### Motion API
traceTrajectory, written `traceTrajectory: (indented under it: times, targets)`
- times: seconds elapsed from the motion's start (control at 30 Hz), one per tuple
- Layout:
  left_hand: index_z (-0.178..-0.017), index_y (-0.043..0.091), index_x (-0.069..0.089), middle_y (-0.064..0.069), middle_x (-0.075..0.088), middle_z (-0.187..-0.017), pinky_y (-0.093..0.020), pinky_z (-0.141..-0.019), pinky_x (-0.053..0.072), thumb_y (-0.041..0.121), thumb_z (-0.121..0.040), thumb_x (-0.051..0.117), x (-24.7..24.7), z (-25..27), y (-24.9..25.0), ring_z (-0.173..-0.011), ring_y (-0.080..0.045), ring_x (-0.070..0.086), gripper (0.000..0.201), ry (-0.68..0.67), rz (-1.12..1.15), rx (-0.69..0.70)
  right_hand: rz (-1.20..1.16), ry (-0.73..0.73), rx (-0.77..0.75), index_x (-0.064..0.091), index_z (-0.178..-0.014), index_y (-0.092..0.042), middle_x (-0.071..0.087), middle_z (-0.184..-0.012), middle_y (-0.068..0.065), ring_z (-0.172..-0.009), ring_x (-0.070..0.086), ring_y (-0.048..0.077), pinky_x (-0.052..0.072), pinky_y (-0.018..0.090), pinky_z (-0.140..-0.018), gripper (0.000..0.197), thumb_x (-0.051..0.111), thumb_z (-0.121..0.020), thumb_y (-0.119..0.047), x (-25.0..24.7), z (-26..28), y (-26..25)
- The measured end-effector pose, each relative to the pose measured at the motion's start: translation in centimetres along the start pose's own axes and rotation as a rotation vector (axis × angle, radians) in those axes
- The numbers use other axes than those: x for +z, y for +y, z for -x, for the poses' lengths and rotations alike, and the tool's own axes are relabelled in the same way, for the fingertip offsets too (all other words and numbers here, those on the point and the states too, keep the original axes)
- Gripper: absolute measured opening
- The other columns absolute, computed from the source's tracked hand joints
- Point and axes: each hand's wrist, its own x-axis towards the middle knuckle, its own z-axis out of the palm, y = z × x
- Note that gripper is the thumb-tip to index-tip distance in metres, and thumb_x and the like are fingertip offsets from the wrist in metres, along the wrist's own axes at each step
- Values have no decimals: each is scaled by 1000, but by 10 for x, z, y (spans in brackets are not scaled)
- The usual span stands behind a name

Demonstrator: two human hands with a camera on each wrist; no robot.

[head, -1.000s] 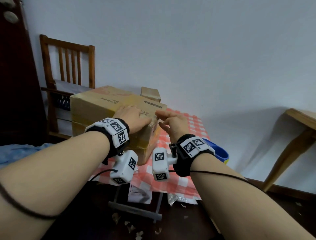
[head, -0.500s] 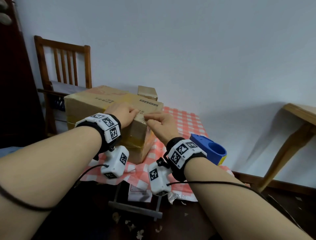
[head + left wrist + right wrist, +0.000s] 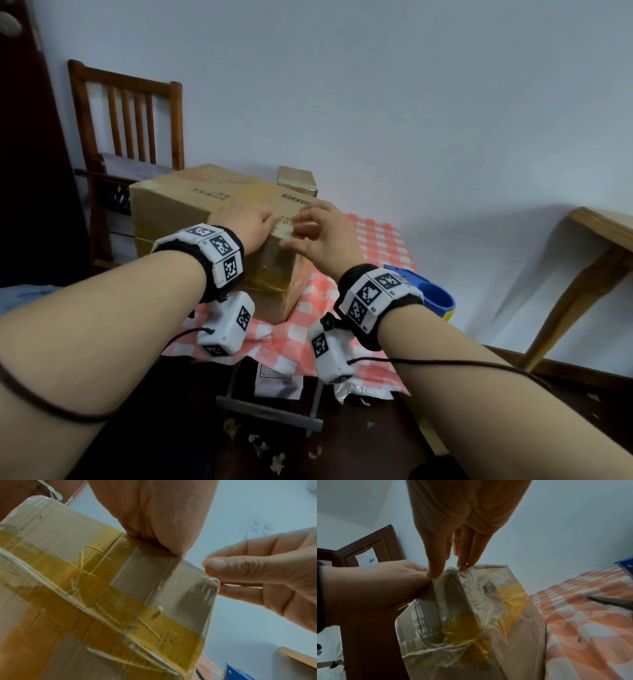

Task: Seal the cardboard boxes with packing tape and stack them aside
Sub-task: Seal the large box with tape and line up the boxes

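Note:
A large cardboard box (image 3: pixel 178 209) stands on a table with a red-checked cloth (image 3: pixel 380 240). Yellow and clear tape strips cross its near end (image 3: pixel 106 599). My left hand (image 3: pixel 263 221) lies on the top by the near edge and presses down; the left wrist view shows its palm (image 3: pixel 154 513) on that edge. My right hand (image 3: pixel 301 224) is beside it. In the right wrist view its straight fingers (image 3: pixel 467 550) touch the clear tape at the top edge of the box (image 3: pixel 513 615). A blue tape dispenser (image 3: pixel 433 296) sits behind my right wrist.
A small cardboard box (image 3: pixel 296 180) stands behind the large one. A wooden chair (image 3: pixel 130 113) is at the back left and a wooden table (image 3: pixel 599 233) at the right. Paper scraps litter the dark floor (image 3: pixel 267 452) under the table's front edge.
My right hand has moved left along the box's near top edge until it almost meets my left hand. The left hand has stayed on the box top.

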Motion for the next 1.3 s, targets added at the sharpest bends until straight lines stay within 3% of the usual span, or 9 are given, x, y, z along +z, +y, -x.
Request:
traceTrajectory:
  times: [0.13,0.33,0.43,0.53,0.7,0.87,1.0,1.2,1.3]
  targets:
    - [-120,20,61,-8,61,-121,-37,-84,42,40,-101,30,0,3,3,-108,-30,54,42,12,-49,3,359,-57,-205,68,-113,-3,54,-130,6,-113,54,21,39,25,-97,31,58,-93,-24,5,9,3]
    - [-114,22,62,-8,63,-116,-37,-84,42,42,-101,29,-2,1,0,-105,-30,55,42,2,-72,17,117,0,-45,67,-71,-7,66,-102,-1,-91,62,14,52,36,-85,24,74,-80,-28,-5,0,1]
    - [-109,24,62,-9,63,-115,-37,-85,41,43,-102,27,-2,-1,-4,-104,-31,55,40,4,-63,7,185,-103,-145,65,-113,-9,60,-119,6,-105,57,19,50,37,-93,41,67,-82,-37,-2,6,-8]
    - [-103,24,61,-11,63,-112,-38,-85,40,41,-101,26,-2,-1,-6,-100,-31,55,39,5,-38,-2,559,-325,-228,35,-144,-10,41,-145,9,-128,41,26,35,37,-106,69,59,-84,-33,10,9,-18]
    - [-114,26,62,-12,64,-109,-35,-81,37,40,-102,25,-5,1,-4,-99,-30,55,41,2,-36,-2,616,-379,-14,53,-123,-10,56,-122,9,-100,54,23,48,36,-92,46,62,-83,-31,22,-24,-37]
    - [-101,29,58,-16,62,-111,-38,-86,43,45,-101,24,-1,3,-5,-100,-34,54,38,7,-7,-37,630,-375,-97,54,-124,-9,61,-115,10,-95,56,23,44,27,-77,42,58,-87,-28,12,-12,-38]
    - [-137,31,43,-20,56,-126,-39,-91,37,41,-102,18,-7,6,2,-111,-36,52,44,9,89,-61,588,-371,-120,58,-115,-12,64,-101,7,-85,55,21,39,24,-68,32,57,-85,-24,5,-6,-39]
    - [-102,16,58,-22,61,-107,-38,-81,36,35,-103,19,-10,10,2,-93,-33,54,43,15,66,-70,569,-388,-26,54,-117,-6,58,-113,12,-90,51,23,48,36,-88,37,55,-82,-19,20,-19,-47]
    - [-88,16,54,-22,62,-102,-37,-76,34,35,-103,19,-7,8,5,-90,-34,54,42,32,42,-62,595,-385,-103,55,-113,-9,58,-100,7,-82,47,20,43,30,-73,35,57,-83,-25,8,-2,-40]
